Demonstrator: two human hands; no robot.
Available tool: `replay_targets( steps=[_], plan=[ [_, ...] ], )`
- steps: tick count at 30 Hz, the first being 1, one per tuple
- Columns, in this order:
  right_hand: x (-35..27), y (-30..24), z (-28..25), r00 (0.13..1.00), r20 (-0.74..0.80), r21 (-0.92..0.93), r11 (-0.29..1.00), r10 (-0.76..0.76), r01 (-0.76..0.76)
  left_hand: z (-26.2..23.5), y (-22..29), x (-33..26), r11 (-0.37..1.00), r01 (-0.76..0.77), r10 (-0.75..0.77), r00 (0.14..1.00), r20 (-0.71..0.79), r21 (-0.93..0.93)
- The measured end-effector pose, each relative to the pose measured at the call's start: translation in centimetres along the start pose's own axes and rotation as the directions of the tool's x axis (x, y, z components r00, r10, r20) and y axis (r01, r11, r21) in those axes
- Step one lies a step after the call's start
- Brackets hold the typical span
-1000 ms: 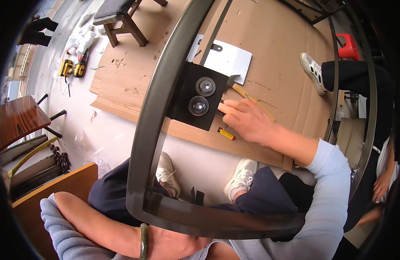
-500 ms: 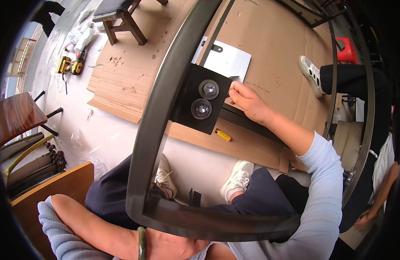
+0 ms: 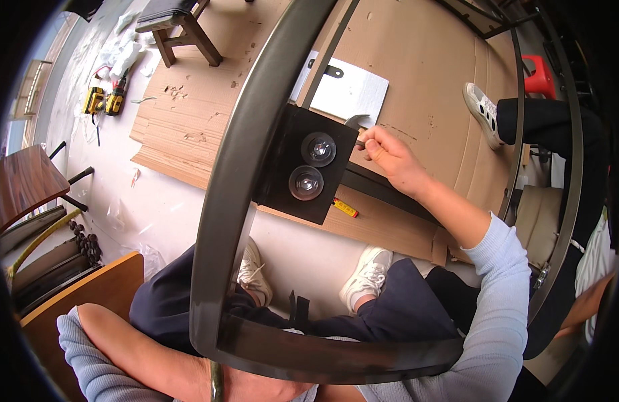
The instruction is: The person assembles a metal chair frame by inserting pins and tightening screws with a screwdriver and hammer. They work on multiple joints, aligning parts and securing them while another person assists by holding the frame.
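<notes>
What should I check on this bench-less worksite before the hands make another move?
- Both clear round discs on the black plate: ok, side by side.
- Right hand clear of the plate's edge: not ok, fingers are right by it; contact, cannot tell.
- Left hand's grip: cannot tell, largely hidden near the metal frame's lower rail.
- Yellow lighter away from the fingers: ok, on the cardboard.
- Cordless drill out of the way: ok, on the floor at left.
</notes>
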State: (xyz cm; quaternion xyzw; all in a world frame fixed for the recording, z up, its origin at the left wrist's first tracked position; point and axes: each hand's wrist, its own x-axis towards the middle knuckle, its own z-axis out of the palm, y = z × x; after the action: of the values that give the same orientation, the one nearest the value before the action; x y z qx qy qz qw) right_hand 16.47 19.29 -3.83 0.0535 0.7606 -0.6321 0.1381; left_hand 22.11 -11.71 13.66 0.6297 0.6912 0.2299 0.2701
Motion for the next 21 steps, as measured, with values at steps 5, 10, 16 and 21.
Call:
replay_targets(
  steps=[5, 10, 16, 21],
  plan=[
    [-1.9, -0.5, 0.5, 0.998, -0.027, -0.105, 0.993, -0.05, 0.047, 0.0, 0.0, 0.1, 1.0, -0.009, 0.009, 1.0, 0.002, -0.018],
    [-1.4, -1.3, 0.7, 0.995, 0.085, -0.125, 0.99, -0.055, 0.065, 0.0, 0.1, 0.1, 1.0, -0.011, 0.011, 1.0, -0.002, 0.02],
    [-1.1, -1.6, 0.7, 0.993, 0.074, -0.214, 0.971, -0.09, 0.104, 0.0, 0.5, -0.3, 0.995, -0.014, 0.017, 1.0, -0.027, 0.101],
    [-3.5, -4.0, 0.1, 0.993, 0.095, -0.359, 0.933, 0.073, -0.034, -0.2, 0.7, -0.5, 0.997, -0.011, 0.015, 0.999, -0.049, 0.081]
  ],
)
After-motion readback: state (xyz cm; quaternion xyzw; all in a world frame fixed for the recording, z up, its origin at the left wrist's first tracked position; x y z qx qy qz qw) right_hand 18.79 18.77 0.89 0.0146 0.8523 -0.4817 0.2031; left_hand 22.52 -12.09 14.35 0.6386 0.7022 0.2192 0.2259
